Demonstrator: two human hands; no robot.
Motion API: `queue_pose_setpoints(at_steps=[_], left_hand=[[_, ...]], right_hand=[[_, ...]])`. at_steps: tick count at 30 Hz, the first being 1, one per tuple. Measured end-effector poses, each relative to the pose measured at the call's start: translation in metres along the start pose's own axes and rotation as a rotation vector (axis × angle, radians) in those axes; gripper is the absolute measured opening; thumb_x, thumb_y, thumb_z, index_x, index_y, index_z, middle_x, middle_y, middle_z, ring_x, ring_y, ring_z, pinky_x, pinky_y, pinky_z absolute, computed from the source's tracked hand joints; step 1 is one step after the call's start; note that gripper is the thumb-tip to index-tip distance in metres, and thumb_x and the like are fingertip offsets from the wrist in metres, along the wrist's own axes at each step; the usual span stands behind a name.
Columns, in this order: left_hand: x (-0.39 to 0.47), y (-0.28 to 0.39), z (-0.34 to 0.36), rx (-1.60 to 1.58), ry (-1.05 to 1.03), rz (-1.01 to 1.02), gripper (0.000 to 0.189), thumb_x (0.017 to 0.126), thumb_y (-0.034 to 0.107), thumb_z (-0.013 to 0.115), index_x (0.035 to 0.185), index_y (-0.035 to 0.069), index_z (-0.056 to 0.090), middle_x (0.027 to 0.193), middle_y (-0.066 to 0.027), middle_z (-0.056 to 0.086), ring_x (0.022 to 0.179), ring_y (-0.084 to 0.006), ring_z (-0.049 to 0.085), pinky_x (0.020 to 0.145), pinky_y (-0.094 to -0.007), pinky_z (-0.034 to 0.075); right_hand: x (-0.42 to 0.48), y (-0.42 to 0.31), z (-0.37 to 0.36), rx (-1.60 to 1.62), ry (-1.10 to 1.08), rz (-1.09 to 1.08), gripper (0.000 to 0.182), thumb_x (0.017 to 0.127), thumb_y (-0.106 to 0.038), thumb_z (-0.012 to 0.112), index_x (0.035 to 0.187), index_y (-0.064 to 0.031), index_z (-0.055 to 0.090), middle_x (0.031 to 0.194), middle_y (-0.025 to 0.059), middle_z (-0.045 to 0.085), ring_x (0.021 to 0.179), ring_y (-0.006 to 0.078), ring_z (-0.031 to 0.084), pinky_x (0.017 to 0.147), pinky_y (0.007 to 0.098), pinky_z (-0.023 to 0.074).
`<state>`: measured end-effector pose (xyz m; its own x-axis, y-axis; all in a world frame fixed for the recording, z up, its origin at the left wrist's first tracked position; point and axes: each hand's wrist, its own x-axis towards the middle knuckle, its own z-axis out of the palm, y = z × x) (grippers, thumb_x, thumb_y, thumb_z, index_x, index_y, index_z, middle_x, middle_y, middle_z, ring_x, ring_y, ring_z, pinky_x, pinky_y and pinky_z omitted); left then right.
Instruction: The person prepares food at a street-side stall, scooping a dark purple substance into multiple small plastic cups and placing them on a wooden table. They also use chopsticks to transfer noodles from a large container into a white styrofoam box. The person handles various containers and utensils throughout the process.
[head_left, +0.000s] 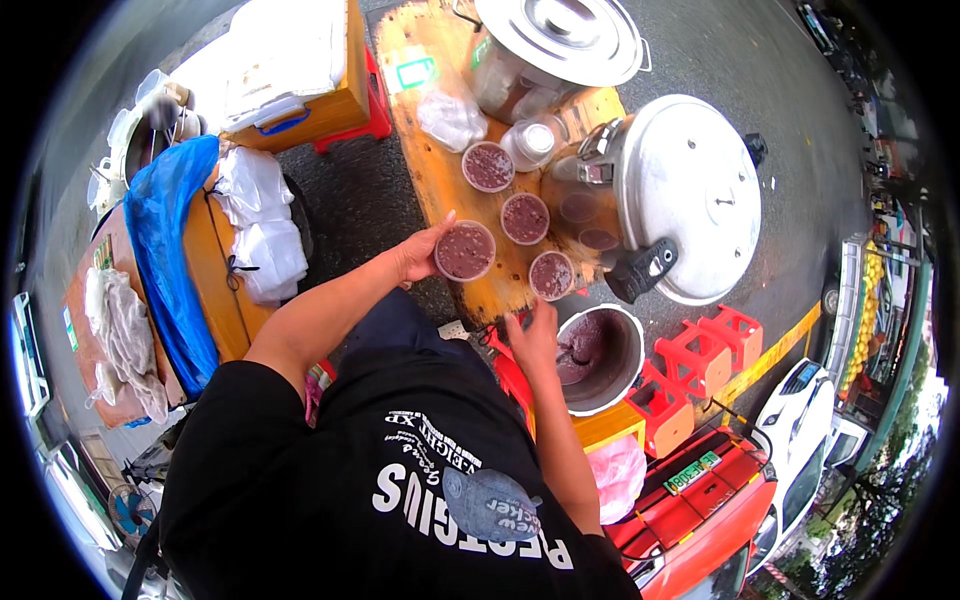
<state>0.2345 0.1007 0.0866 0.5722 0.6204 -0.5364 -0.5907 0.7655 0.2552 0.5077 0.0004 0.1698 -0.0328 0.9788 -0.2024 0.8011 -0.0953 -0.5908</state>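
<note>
My left hand (421, 253) grips a clear plastic cup (465, 251) filled with a thick purple-brown porridge-like food, at the wooden table's near left edge. My right hand (534, 339) is at the table's front end, its fingers bent. Its fingertips are just below another filled cup (551, 276); whether they touch it is unclear. Two more filled cups, a middle one (525, 218) and a farther one (488, 166), stand on the wooden table (439, 196). Right of my right hand, an open metal pot (636, 341) holds the same purple-brown food and a dark ladle (574, 356).
A lidded pressure cooker (694, 199) stands at the table's right, its black handle (643, 270) jutting towards me. Stacked empty cups (534, 142), a plastic bag (451, 120) and a large lidded pot (525, 82) are farther back. Red stools (694, 356) stand right; wrapped white packs (266, 225) lie left.
</note>
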Motion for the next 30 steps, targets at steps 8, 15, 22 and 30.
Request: queue_pose_setpoints(at_steps=[8,15,22,30], left_hand=[[0.001,0.038,-0.027,-0.017,-0.047,0.018,0.061,0.099,0.059,0.051,0.134,0.010,0.059,0.132,-0.0092,0.065,0.121,-0.0230,0.062,0.106,-0.0434,0.048],[0.003,0.060,-0.033,-0.029,-0.057,-0.038,0.061,0.098,0.062,0.051,0.134,0.012,0.060,0.131,-0.0082,0.065,0.121,-0.0203,0.061,0.105,-0.0423,0.048],[-0.001,0.080,-0.053,0.149,0.180,-0.067,0.088,0.091,0.072,0.054,0.153,0.010,0.038,0.153,-0.0097,0.042,0.135,-0.0345,0.047,0.107,-0.0514,0.042],[-0.039,0.109,-0.090,0.201,0.306,-0.047,0.098,0.088,0.074,0.056,0.155,0.007,0.030,0.154,-0.0166,0.037,0.126,-0.0339,0.052,0.099,-0.0486,0.047]], right_hand=[[0.107,-0.141,0.049,-0.157,-0.083,-0.275,0.110,0.067,-0.036,0.091,0.151,-0.0016,0.029,0.149,0.0259,0.034,0.137,0.0454,0.036,0.112,0.0512,0.0363],[0.131,-0.158,0.078,-0.253,-0.208,-0.247,0.107,0.065,-0.028,0.090,0.151,-0.0085,0.031,0.149,0.0245,0.031,0.134,0.0455,0.037,0.108,0.0536,0.0391],[0.147,-0.150,0.103,-0.225,-0.083,-0.160,0.097,0.066,-0.025,0.088,0.146,-0.0078,0.035,0.142,0.0219,0.035,0.129,0.0441,0.040,0.104,0.0543,0.0415],[0.162,-0.130,0.126,-0.197,-0.037,-0.090,0.094,0.066,-0.024,0.089,0.141,-0.0053,0.036,0.142,0.0253,0.036,0.127,0.0476,0.041,0.106,0.0537,0.0386]])
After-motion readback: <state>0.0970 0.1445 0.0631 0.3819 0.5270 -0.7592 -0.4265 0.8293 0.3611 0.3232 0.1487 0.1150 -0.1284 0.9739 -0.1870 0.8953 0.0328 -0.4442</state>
